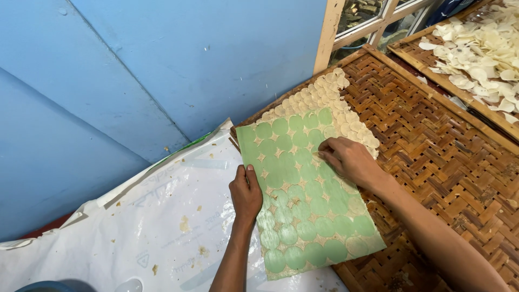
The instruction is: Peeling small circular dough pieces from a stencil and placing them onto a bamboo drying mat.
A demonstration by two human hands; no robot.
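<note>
At the bottom edge, a blue rounded object (46,286) is cut off and hard to identify. Your forearms enter from below, the elbows out of view. Under your left arm lies a crumpled white plastic sheet (162,227) with faint print and scattered crumbs.

Your left hand (246,192) grips the left edge of the green flat sheet (303,216), thumb on top and fingers tucked beneath, hidden. That sheet lies partly on the plastic and partly on the brown woven bamboo tray (432,157); it is covered with rows of thin round discs (294,162), translucent so the green shows through. Your right hand (348,159) rests on it with fingers curled, fingertips pinching at a disc near the sheet's upper middle; whether one is lifted you cannot tell.

Beyond the sheet, pale cream round discs (324,92) lie overlapped on the weave. Farther right, a second wood-framed woven tray (427,67) holds a loose heap of white dried chips (486,48), cut off by the frame. A blue painted wall (162,65) stands behind.
</note>
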